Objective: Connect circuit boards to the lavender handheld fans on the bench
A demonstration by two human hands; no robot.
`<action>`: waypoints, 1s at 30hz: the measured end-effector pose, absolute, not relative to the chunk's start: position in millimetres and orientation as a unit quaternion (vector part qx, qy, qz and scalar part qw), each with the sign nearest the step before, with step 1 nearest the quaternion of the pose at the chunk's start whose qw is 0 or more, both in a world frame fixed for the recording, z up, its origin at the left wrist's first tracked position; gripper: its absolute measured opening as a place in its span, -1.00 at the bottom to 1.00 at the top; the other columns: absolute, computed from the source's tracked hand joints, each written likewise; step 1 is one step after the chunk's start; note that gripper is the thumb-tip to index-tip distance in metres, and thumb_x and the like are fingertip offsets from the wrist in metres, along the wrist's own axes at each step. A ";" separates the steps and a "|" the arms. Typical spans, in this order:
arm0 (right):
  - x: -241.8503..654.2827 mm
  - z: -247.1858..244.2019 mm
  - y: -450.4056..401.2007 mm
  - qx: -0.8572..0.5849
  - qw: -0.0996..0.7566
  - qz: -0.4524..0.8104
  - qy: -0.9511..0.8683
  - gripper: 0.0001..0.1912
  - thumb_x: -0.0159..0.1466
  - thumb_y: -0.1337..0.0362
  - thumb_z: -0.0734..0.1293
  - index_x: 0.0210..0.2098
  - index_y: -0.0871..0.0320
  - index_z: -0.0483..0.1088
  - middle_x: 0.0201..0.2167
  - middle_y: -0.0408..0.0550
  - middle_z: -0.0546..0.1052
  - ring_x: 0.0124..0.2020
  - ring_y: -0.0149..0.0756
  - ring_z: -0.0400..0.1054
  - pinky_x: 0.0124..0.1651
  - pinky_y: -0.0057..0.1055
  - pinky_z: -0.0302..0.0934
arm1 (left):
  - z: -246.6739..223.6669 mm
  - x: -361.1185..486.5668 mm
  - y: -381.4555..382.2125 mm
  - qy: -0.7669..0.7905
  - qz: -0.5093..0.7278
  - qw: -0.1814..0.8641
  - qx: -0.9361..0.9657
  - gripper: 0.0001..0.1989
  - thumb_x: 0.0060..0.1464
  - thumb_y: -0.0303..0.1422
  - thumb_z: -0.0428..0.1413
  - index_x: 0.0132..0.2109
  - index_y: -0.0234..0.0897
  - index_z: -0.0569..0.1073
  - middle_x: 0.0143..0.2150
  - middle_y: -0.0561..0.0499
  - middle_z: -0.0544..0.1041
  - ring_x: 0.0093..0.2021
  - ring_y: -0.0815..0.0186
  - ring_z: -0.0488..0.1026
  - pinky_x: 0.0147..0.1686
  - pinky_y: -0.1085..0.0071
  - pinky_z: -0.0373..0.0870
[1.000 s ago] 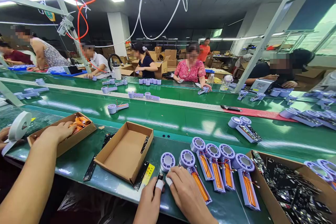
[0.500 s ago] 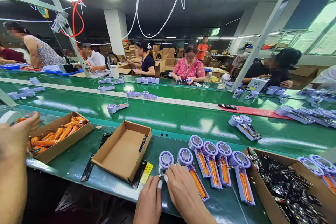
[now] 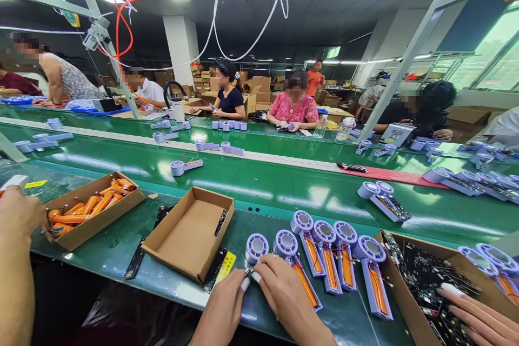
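My left hand and my right hand meet at the bench's near edge, fingers pinched closed. Between their fingertips is a small dark piece, mostly covered by the fingers. White covers show on some fingertips. Just beyond my hands sits a lavender round fan head, its lower part hidden. To its right, another lavender fan has an orange battery in its handle. Left of my hands lies a black circuit board strip beside a yellow label.
An open cardboard tray stands ahead left, beyond it a box of orange batteries near a co-worker's hand. Several fans stand right. Another co-worker's hand reaches into a box of circuit boards. A green conveyor runs behind.
My hands stay nearly in place, fingertips together. A co-worker's hand at left has drawn back left and lower. At right, another co-worker's hand has come into the box of boards.
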State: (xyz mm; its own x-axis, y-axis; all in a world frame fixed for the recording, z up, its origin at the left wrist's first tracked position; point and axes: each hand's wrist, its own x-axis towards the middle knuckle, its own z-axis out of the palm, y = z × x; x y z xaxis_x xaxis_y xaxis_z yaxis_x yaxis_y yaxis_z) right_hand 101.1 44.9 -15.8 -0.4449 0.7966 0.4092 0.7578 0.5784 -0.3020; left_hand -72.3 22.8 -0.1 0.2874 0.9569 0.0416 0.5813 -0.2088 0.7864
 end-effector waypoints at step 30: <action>135.3 -28.9 9.4 -0.525 0.456 0.172 -0.697 -0.63 0.34 0.37 0.19 0.12 -0.01 0.29 -0.05 -0.03 0.42 -0.35 -0.39 0.40 -0.24 -0.48 0.36 | 1.5 -77.0 47.8 0.520 0.279 0.343 0.731 -0.67 0.30 -0.25 -0.14 -0.23 -0.23 0.48 -0.23 -0.07 0.54 -0.18 0.20 0.47 -0.12 0.27 0.39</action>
